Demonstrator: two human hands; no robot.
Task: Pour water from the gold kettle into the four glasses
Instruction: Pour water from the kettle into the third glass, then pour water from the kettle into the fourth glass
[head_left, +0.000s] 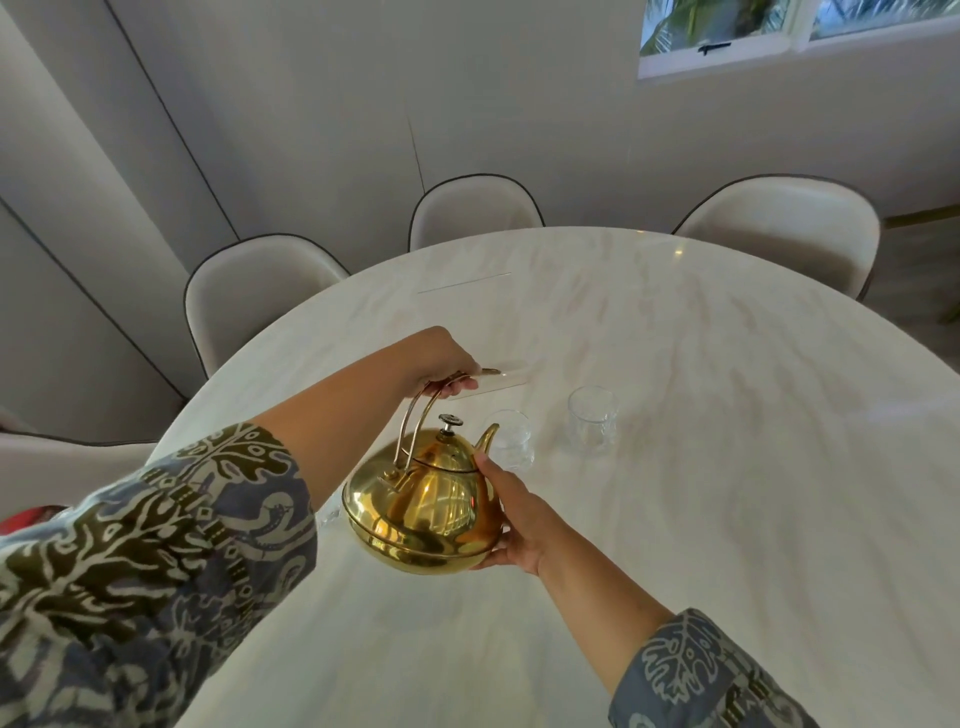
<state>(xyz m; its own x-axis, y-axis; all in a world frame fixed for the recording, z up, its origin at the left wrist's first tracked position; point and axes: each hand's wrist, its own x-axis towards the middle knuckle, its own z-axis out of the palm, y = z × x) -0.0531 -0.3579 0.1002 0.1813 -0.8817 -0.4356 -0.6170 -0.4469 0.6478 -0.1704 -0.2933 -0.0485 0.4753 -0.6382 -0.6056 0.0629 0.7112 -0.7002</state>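
Note:
The gold kettle (423, 512) hangs above the white marble table (727, 467), tipped a little forward. My left hand (441, 364) is closed around its arched handle from above. My right hand (514, 514) cups the kettle's right side and base. Its spout points at a clear glass (511, 440) just beyond it. A second clear glass (593, 420) stands to the right of the first. Part of another glass (328, 514) peeks out left of the kettle, under my left forearm. I see no other glass.
Cream chairs ring the far edge of the table: one (249, 296) at the left, one (475, 208) in the middle, one (789, 228) at the right. A thin clear strip (498, 382) lies on the table beyond my left hand. A window sits top right.

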